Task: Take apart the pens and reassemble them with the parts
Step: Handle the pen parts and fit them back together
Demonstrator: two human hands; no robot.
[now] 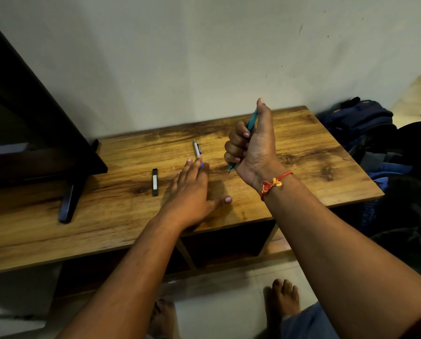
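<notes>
My right hand (251, 145) is fisted around a teal pen (252, 121), held upright above the wooden table (314, 152) with its tip pointing down near the surface and my thumb over its top end. A grey pen with blue trim (196, 148) lies on the table further back. My left hand (194, 192) lies flat, palm down, fingers spread, its fingertips reaching the near end of the grey pen and covering part of it.
A small black rectangular object (155, 181) lies left of my left hand. A black TV screen on a stand (68, 204) fills the table's left side. Bags (366, 126) are piled on the floor to the right. My bare feet (285, 299) are below the table edge.
</notes>
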